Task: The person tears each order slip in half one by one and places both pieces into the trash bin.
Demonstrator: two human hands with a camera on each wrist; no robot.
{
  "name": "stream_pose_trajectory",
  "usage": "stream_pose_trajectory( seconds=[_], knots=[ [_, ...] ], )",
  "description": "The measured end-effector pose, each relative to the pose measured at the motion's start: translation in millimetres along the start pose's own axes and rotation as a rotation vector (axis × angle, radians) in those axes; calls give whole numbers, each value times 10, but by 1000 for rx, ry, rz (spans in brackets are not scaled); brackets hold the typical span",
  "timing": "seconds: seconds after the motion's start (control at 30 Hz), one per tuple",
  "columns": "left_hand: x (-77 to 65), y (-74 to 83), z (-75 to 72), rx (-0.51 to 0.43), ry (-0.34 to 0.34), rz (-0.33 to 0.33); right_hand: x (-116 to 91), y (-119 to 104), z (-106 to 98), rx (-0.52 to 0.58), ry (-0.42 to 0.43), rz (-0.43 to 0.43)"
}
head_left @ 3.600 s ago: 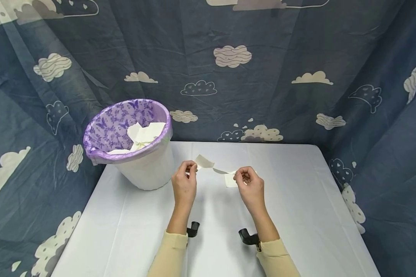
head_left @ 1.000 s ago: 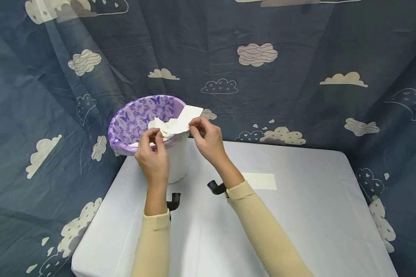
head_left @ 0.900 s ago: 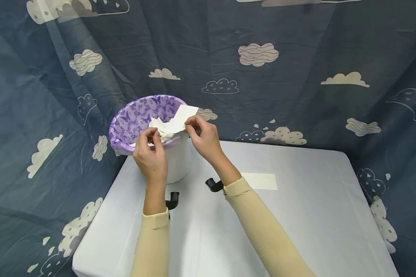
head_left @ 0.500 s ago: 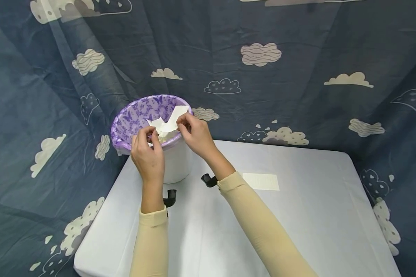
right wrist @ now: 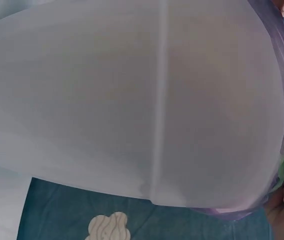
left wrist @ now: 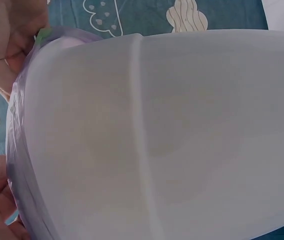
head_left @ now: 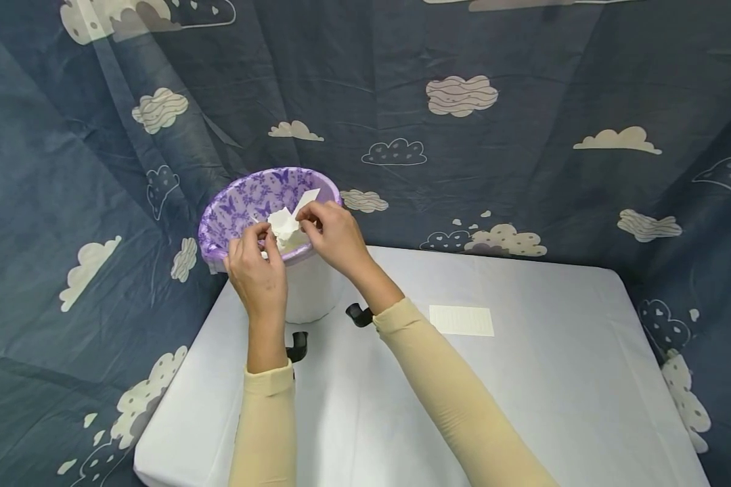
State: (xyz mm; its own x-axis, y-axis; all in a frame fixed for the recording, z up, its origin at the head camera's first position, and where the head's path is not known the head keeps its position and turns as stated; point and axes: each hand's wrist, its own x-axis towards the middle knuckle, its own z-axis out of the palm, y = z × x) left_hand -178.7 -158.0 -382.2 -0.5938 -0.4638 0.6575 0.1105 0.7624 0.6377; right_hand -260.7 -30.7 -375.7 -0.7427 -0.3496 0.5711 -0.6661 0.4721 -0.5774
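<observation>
Both hands are over the near rim of a white bin, lined with a purple butterfly-patterned bag. My right hand pinches a white piece of paper between thumb and fingertips; its upper end sticks up above the hand. Close beside it, my left hand has thumb and index pinched together, with a white paper edge showing at the fingertips. Crumpled white paper shows between the hands inside the bin. Both wrist views are mostly filled by the bin's wall, with fingers at its rim.
A cream rectangle of paper lies flat on the white-covered table, to the right of the bin. Dark blue cloth with cloud prints hangs behind the table and at its sides.
Both hands have gone from mid-table, where a paper strip spanned them, to the bin. Over the last second the right hand moved left with its paper, closer to the left hand.
</observation>
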Motion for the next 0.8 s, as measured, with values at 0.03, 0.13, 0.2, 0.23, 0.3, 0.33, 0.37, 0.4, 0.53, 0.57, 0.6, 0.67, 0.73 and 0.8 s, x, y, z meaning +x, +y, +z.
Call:
stream_pose_trajectory(
  seconds=[0.03,0.13,0.2,0.23,0.3,0.33,0.37,0.4,0.53,0.57,0.6,0.67,0.73,0.8],
  knots=[
    [-1,1,0,6,-5,2,0,-2,3,-5,-6,4],
    [-2,-3,4,10,-11,5,-3,-6,11,-23,-14,7],
    [-6,-8,5,14,-17,8,-4,-10,11,-28,-16,1],
    [-7,-8,7,14,-16,8,-5,-11,11,-28,-14,-3],
    [-12,-13,7,14,-19,9,-9,-13,7,-33,-10,-9],
    [-14,-12,10,10,-19,11,-12,-12,2,-38,-7,-13],
    [-15,-12,13,6,-20,12,-16,-8,-2,-45,-5,-17],
    [-18,-11,17,0,-18,11,-22,-5,-5,-55,-3,-21],
    [-30,-6,22,-19,-23,4,-41,3,-5,-96,-1,-28],
    [-34,-6,23,-21,-24,3,-44,4,-6,-100,-1,-28],
    [-36,-5,26,-22,-24,2,-46,6,-7,-103,0,-27],
    [-40,2,24,-28,-23,0,-46,12,-11,-103,7,-29],
    [-42,12,21,-37,-19,5,-50,14,-22,-96,19,-30],
    [-40,21,18,-54,-17,19,-55,17,-35,-88,32,-31]
  ],
)
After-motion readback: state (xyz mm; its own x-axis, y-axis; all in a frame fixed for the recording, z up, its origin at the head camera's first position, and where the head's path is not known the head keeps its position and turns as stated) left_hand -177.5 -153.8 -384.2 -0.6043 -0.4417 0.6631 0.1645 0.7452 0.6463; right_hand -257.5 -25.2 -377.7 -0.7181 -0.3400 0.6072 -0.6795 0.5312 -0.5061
